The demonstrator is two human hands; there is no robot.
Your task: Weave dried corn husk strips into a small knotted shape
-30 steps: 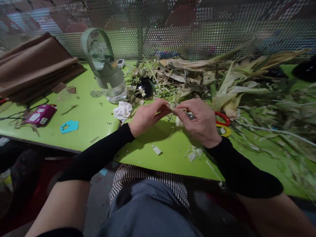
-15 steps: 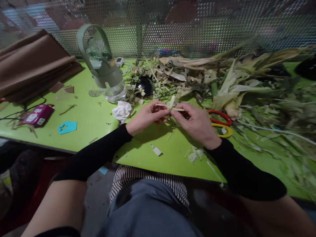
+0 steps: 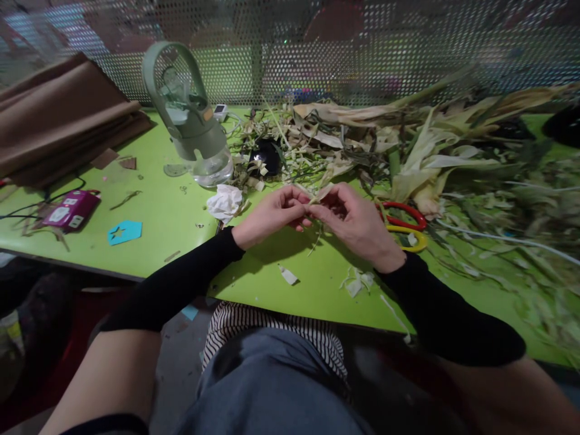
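My left hand (image 3: 272,214) and my right hand (image 3: 356,225) meet over the green table (image 3: 172,223), fingertips pinched together. Between them they hold a small pale strip of corn husk (image 3: 321,193), folded up between the fingers. Both arms wear black sleeves. Just right of my right hand lie scissors with red and yellow handles (image 3: 405,226), partly hidden by the hand. Small husk scraps (image 3: 357,281) lie on the table below my hands.
A big heap of corn husks and stalks (image 3: 430,157) covers the right and back of the table. A green desk fan (image 3: 188,115), crumpled white tissue (image 3: 225,202), pink device (image 3: 70,211), blue tag (image 3: 124,231) and folded brown cloth (image 3: 63,121) sit left. Perforated metal screen behind.
The straight husk strip held level between my hands half a second ago is now bent upward and tucked between my fingertips. My hands have drawn slightly closer.
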